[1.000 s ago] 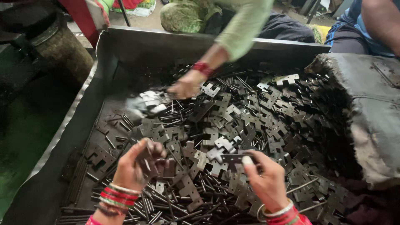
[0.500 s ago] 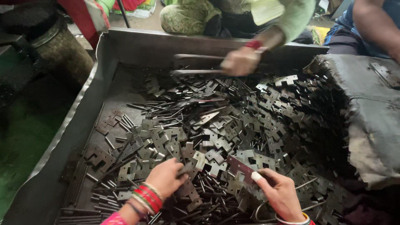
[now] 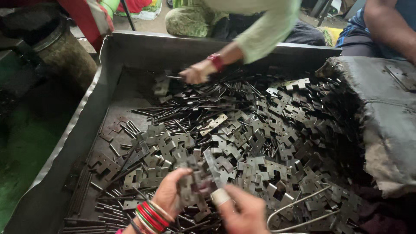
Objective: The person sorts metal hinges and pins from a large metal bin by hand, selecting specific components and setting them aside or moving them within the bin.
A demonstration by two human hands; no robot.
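Note:
A big metal tray (image 3: 93,108) holds a heap of flat notched metal plates (image 3: 260,130) and thin metal pins (image 3: 173,115). My left hand (image 3: 171,190), with red and green bangles at the wrist, grips a small stack of metal plates (image 3: 193,184) at the bottom centre. My right hand (image 3: 240,210), its thumb wrapped in white tape, pinches the same stack from the right. Both hands hover just above the heap near the tray's front edge.
Across the tray a co-worker's hand (image 3: 197,71) in a pale green sleeve reaches into the far pile. A worn grey sack (image 3: 385,117) covers the right side. A bent wire loop (image 3: 299,210) lies at bottom right. A dark drum (image 3: 56,47) stands at top left.
My hands have come together and lifted a stack of plates off the heap. The co-worker's hand has swung from the tray's far wall down to the left into the pile.

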